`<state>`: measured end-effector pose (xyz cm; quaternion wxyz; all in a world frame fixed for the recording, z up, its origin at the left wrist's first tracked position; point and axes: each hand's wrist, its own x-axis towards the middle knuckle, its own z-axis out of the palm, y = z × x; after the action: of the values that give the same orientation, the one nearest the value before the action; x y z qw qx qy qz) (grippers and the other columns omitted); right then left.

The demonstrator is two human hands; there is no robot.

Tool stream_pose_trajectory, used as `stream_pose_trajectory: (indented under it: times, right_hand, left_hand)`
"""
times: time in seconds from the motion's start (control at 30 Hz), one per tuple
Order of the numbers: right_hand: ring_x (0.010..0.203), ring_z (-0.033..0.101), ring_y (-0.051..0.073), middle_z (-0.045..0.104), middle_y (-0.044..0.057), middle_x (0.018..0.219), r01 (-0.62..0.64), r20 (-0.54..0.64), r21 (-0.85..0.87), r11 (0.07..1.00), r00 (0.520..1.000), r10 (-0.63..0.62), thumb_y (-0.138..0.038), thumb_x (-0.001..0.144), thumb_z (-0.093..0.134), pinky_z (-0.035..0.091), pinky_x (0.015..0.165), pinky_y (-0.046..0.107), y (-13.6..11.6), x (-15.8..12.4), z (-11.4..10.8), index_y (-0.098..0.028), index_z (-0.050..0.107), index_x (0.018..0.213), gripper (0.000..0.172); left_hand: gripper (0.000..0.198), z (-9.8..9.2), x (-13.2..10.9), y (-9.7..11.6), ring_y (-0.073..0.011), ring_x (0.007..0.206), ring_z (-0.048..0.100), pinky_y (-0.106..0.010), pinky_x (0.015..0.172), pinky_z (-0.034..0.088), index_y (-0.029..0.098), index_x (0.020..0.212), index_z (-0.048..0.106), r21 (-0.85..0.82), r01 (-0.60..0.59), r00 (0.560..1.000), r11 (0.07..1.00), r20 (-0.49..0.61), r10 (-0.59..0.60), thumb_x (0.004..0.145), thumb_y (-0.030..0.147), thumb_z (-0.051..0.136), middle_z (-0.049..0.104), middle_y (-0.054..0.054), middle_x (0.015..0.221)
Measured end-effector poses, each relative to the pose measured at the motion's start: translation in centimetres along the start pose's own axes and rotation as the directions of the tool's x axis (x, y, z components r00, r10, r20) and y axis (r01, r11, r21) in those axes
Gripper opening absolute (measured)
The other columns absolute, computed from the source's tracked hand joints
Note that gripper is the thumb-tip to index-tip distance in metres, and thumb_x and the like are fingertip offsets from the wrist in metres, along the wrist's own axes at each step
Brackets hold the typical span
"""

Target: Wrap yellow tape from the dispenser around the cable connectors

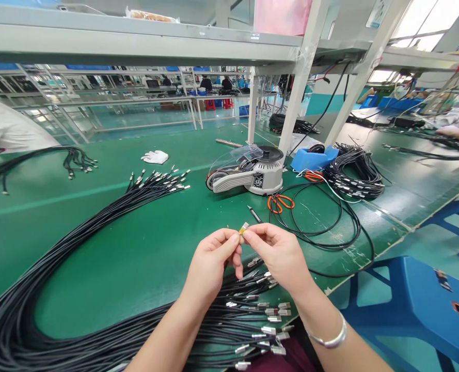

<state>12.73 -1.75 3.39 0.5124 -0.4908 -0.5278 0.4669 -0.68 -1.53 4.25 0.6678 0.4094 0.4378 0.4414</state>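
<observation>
My left hand (216,253) and my right hand (278,253) meet in front of me, thumbs and forefingers pinched together. Between the fingertips is a small metal cable connector (244,226) with a yellow wrap, like tape, at its base. Whatever cable runs from it is hidden by my fingers. Beneath my hands and forearms lies a thick bundle of black cables (109,341), its silver connector ends fanned out to the right. The bundle loops round at the left, and its other ends rest farther back on the green table (109,279).
A grey tape dispenser (248,173) stands beyond my hands. Orange-handled scissors (281,203), a pen-like tool (254,214) and loose black cable (353,232) lie nearby. A white glove (155,157) is farther back. Blue stools (418,299) flank the table's right edge; a shelf (136,44) spans overhead.
</observation>
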Motion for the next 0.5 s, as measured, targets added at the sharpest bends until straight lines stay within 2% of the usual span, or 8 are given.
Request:
stream_pose_trajectory:
  times: [0.17, 0.3, 0.4, 0.5]
  right_hand:
    - [0.075, 0.061, 0.015, 0.066, 0.005, 0.083, 0.131, 0.077, -0.056, 0.990, 0.989, -0.127, -0.033, 0.080, 0.062, 0.050, 0.074, 0.028, 0.4, 0.2, -1.1, -0.016, 0.064, 0.079, 0.017]
    - [0.076, 0.059, 0.015, 0.063, 0.004, 0.081, 0.248, 0.143, -0.057, 0.967, 0.961, -0.238, -0.031, 0.078, 0.065, 0.049, 0.073, 0.027, 0.2, 0.3, -1.9, -0.017, 0.062, 0.080, 0.015]
    - [0.082, 0.058, 0.016, 0.061, 0.005, 0.086, 0.389, 0.274, -0.001, 0.921, 0.886, -0.374, -0.028, 0.080, 0.064, 0.048, 0.077, 0.030, 0.1, 0.7, -2.3, -0.018, 0.064, 0.084, 0.011]
    - [0.081, 0.058, 0.016, 0.060, 0.005, 0.084, 0.438, 0.359, 0.092, 0.894, 0.823, -0.440, -0.028, 0.080, 0.064, 0.048, 0.078, 0.032, 0.3, 1.3, -2.4, -0.019, 0.066, 0.078, 0.009]
  left_hand:
    - [0.022, -0.4, 0.0, 0.6, -0.0015, 0.034, 0.037, -0.015, 0.030, 0.035, 0.011, 0.068, 0.053, -0.065, 0.111, 0.981, 0.992, 0.167, -0.099, 0.072, 0.031, 0.060, 0.042, 0.005, 0.051]
    - [0.022, -0.8, -0.3, 0.8, -0.0006, 0.032, 0.033, -0.013, 0.029, 0.033, 0.011, 0.065, 0.052, -0.099, 0.220, 0.930, 0.971, 0.321, -0.178, 0.072, 0.031, 0.061, 0.038, 0.005, 0.044]
    - [0.023, -1.2, -0.5, 0.9, -0.0003, 0.031, 0.034, -0.014, 0.029, 0.035, 0.011, 0.065, 0.053, -0.104, 0.303, 0.869, 0.947, 0.438, -0.230, 0.069, 0.031, 0.064, 0.040, 0.005, 0.046]
    - [0.027, -1.3, -0.5, 1.0, -0.0004, 0.031, 0.031, -0.015, 0.027, 0.034, 0.012, 0.064, 0.052, -0.083, 0.369, 0.811, 0.926, 0.515, -0.277, 0.067, 0.034, 0.066, 0.039, 0.005, 0.045]
